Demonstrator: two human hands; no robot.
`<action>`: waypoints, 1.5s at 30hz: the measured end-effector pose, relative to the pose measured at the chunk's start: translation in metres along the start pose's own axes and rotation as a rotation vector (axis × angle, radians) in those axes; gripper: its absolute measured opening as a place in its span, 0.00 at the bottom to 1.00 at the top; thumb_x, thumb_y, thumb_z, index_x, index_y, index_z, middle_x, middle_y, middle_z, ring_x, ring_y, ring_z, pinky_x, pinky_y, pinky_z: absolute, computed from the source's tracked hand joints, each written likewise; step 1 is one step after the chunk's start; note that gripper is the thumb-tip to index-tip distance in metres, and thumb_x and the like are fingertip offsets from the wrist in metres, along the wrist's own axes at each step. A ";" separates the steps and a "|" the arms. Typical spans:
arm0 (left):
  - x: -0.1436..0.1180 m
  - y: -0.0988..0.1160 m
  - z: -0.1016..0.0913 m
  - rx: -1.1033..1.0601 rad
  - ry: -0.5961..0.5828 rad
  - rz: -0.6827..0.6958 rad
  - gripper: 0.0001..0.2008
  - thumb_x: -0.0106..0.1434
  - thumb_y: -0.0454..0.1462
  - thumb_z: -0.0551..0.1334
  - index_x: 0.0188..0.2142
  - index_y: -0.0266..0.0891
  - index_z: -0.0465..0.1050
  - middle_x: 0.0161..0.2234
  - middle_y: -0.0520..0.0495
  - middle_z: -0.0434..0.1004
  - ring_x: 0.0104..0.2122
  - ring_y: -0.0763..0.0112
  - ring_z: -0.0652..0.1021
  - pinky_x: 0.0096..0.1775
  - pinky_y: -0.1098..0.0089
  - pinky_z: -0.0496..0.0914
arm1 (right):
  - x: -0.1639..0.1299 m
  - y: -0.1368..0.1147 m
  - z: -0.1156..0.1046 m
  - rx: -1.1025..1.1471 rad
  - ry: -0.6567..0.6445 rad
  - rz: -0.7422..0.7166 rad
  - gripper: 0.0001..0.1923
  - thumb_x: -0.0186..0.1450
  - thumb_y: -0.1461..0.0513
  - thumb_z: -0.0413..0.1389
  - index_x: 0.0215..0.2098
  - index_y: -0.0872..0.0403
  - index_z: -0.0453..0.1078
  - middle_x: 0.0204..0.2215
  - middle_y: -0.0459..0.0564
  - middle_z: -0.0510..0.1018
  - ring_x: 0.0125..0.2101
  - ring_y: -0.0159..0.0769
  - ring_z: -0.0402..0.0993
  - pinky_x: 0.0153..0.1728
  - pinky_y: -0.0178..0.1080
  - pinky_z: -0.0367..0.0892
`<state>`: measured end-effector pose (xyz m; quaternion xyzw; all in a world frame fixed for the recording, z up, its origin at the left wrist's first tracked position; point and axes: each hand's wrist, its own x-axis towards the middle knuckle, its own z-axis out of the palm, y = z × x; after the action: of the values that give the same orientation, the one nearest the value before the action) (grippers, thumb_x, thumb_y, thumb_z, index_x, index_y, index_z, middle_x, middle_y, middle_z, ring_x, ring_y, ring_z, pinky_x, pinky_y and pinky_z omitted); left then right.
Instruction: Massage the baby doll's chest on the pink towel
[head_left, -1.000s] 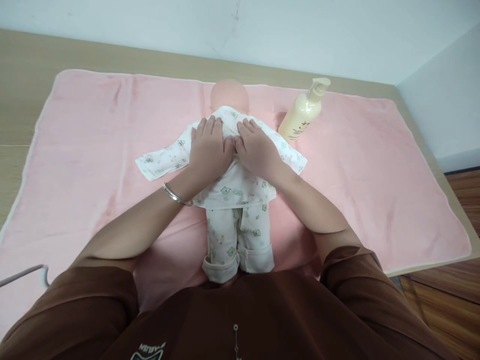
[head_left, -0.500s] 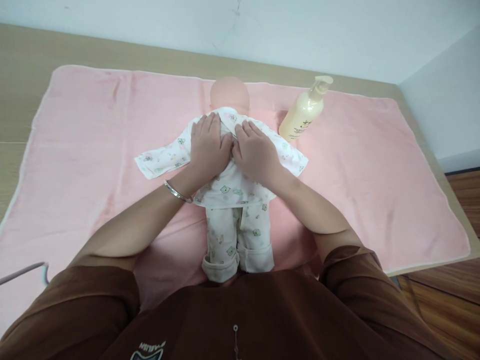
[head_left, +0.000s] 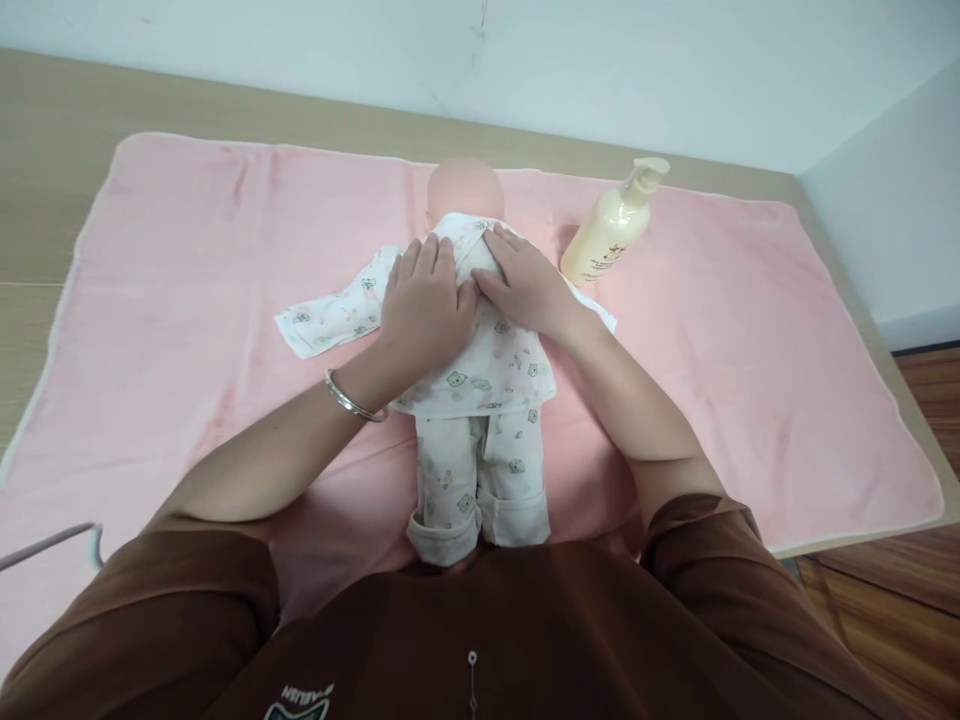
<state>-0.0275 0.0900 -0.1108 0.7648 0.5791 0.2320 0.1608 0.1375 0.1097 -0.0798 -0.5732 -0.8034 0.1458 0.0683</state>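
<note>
A baby doll (head_left: 466, 190) lies on a pink blanket, its bald head away from me. It wears a white printed shirt (head_left: 480, 385) with sleeves spread and matching trousers (head_left: 510, 465) with rolled cuffs. My left hand (head_left: 427, 305), a silver bangle at its wrist, rests flat on the left side of the doll's upper body. On the right side, my right hand (head_left: 529, 285) lies on the shirt near the shoulder, fingers stretched out. Both hands are open and hold nothing. The doll's own hands do not show.
A pale yellow pump bottle (head_left: 606, 235) stands on the pink blanket (head_left: 750, 350), right of the doll. Beneath the blanket is a wooden table (head_left: 45, 130) against a white wall (head_left: 337, 60). A grey cord (head_left: 52, 543) crosses the lower left.
My right hand has shifted slightly up and right, away from the left hand, and its thumb is spread. My left hand stays on the shirt, turned a little. The view has shifted slightly.
</note>
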 end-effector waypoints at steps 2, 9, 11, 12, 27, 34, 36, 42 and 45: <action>0.008 -0.008 -0.003 -0.043 -0.024 0.037 0.34 0.72 0.53 0.45 0.68 0.33 0.60 0.71 0.37 0.60 0.73 0.46 0.57 0.74 0.48 0.51 | -0.007 -0.007 -0.001 -0.028 -0.005 0.011 0.34 0.77 0.57 0.45 0.75 0.69 0.49 0.75 0.66 0.53 0.76 0.51 0.47 0.77 0.49 0.46; 0.021 -0.014 0.000 -0.061 -0.019 -0.016 0.29 0.75 0.47 0.42 0.64 0.30 0.62 0.67 0.37 0.66 0.69 0.53 0.63 0.73 0.51 0.53 | -0.030 -0.038 0.016 -0.076 0.089 0.023 0.31 0.75 0.63 0.45 0.74 0.68 0.52 0.75 0.68 0.54 0.76 0.57 0.45 0.76 0.56 0.46; 0.007 -0.003 0.003 -0.027 0.015 0.006 0.32 0.75 0.48 0.41 0.68 0.28 0.58 0.70 0.36 0.61 0.73 0.51 0.57 0.74 0.50 0.48 | -0.019 -0.027 0.013 -0.023 0.083 0.046 0.30 0.75 0.63 0.43 0.73 0.66 0.54 0.74 0.65 0.56 0.76 0.54 0.46 0.76 0.55 0.47; 0.000 0.002 0.004 -0.006 0.024 0.023 0.32 0.75 0.48 0.41 0.69 0.29 0.56 0.72 0.36 0.58 0.74 0.49 0.55 0.74 0.48 0.46 | -0.013 -0.020 0.010 0.004 0.080 0.071 0.30 0.76 0.63 0.42 0.73 0.66 0.54 0.74 0.64 0.56 0.76 0.53 0.47 0.76 0.55 0.47; -0.009 0.014 0.003 0.100 -0.013 0.015 0.31 0.73 0.38 0.45 0.70 0.20 0.54 0.73 0.26 0.53 0.74 0.42 0.53 0.74 0.45 0.49 | -0.017 -0.025 0.008 0.002 0.077 0.115 0.29 0.76 0.64 0.42 0.73 0.65 0.55 0.73 0.62 0.58 0.75 0.56 0.50 0.75 0.57 0.52; 0.010 -0.003 -0.002 0.076 -0.009 0.095 0.25 0.71 0.35 0.46 0.62 0.23 0.65 0.65 0.25 0.67 0.69 0.42 0.65 0.70 0.46 0.60 | -0.022 -0.027 0.010 -0.137 0.081 0.060 0.31 0.76 0.62 0.43 0.75 0.68 0.50 0.74 0.67 0.54 0.75 0.61 0.47 0.75 0.60 0.48; 0.021 -0.010 -0.005 0.064 -0.022 0.062 0.21 0.70 0.33 0.46 0.55 0.27 0.71 0.55 0.27 0.76 0.62 0.45 0.74 0.65 0.49 0.67 | -0.033 -0.036 0.013 -0.151 0.088 0.027 0.31 0.76 0.62 0.44 0.74 0.66 0.52 0.74 0.68 0.54 0.75 0.61 0.47 0.75 0.59 0.50; -0.003 0.011 0.000 0.086 0.049 0.035 0.26 0.74 0.38 0.46 0.67 0.28 0.61 0.70 0.31 0.62 0.73 0.48 0.60 0.74 0.50 0.53 | -0.012 -0.019 0.009 -0.044 0.075 0.101 0.32 0.75 0.64 0.44 0.75 0.64 0.51 0.75 0.63 0.55 0.76 0.54 0.46 0.76 0.55 0.49; -0.011 0.016 0.003 0.131 0.045 0.062 0.28 0.73 0.38 0.48 0.69 0.26 0.59 0.72 0.30 0.58 0.73 0.44 0.57 0.74 0.47 0.53 | -0.002 -0.013 0.009 -0.039 0.088 0.148 0.32 0.75 0.64 0.42 0.75 0.67 0.49 0.75 0.65 0.54 0.76 0.52 0.46 0.77 0.54 0.46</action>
<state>-0.0159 0.0755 -0.1068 0.7858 0.5726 0.2154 0.0902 0.1242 0.1021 -0.0844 -0.6379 -0.7579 0.1097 0.0815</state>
